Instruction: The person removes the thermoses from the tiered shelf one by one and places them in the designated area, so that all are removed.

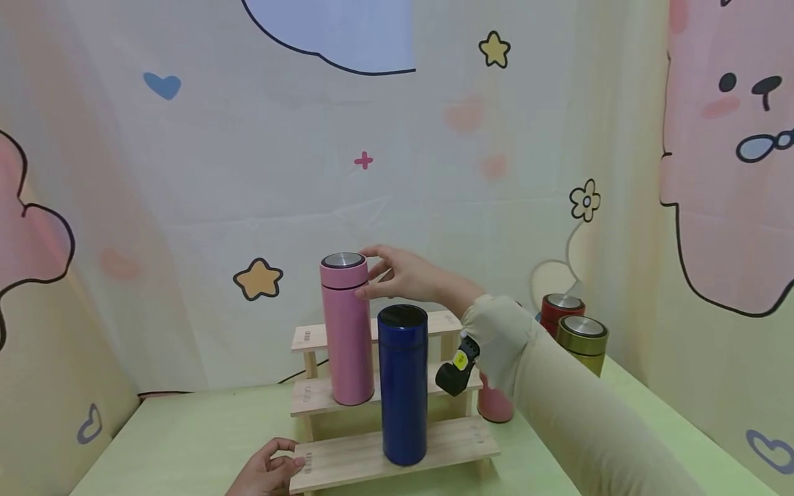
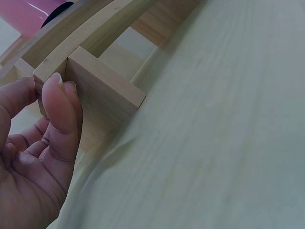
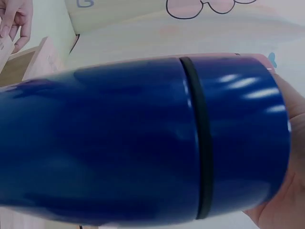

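A three-tier wooden display stand (image 1: 347,452) bears the bottles. My left hand (image 1: 265,470) pinches the left end of its lowest shelf; the left wrist view shows the thumb and fingers (image 2: 59,107) on that shelf's corner. On the middle shelf a pink thermos bottle (image 1: 347,337) stands almost upright. My right hand (image 1: 406,277) holds it near the lid from the right, thumb in front and fingertips partly hidden behind. A dark blue thermos bottle (image 1: 403,393) stands on the lowest shelf, below the right hand. It fills most of the right wrist view and hides much of that hand.
At the right, partly behind my right arm, stand a red thermos (image 1: 561,311), a gold one (image 1: 583,341) and another pink bottle (image 1: 494,403). A pale green cloth (image 1: 180,441) covers the table. A patterned curtain (image 1: 248,186) hangs close behind the stand.
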### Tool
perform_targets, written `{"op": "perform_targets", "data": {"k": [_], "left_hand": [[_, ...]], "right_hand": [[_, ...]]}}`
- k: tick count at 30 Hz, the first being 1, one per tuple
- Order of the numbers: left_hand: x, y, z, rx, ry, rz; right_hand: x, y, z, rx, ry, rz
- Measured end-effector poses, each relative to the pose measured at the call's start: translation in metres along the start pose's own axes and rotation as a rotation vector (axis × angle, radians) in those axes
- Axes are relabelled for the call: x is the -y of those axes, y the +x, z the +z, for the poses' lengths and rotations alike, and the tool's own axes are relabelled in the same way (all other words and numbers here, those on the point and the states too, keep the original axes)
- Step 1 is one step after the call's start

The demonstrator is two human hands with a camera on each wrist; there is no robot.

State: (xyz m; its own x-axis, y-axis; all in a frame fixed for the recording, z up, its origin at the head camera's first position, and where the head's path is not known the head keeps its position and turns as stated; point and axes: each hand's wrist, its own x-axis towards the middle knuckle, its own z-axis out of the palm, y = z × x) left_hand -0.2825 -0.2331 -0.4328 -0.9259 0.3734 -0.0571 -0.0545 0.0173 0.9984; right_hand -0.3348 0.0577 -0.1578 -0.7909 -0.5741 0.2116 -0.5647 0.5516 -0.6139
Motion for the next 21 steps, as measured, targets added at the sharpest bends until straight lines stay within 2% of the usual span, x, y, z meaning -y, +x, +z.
{"op": "perform_targets", "data": {"k": [8, 21], "left_hand": [[0.002, 0.001, -0.002, 0.021, -0.018, 0.008], [-0.001, 0.0, 0.0, -0.011, 0.021, -0.004]], "right_hand": [[0.001, 0.007, 0.009, 0.014, 0.039, -0.002], [-0.002, 0.012, 0.022, -0.012, 0.09, 0.005]]}}
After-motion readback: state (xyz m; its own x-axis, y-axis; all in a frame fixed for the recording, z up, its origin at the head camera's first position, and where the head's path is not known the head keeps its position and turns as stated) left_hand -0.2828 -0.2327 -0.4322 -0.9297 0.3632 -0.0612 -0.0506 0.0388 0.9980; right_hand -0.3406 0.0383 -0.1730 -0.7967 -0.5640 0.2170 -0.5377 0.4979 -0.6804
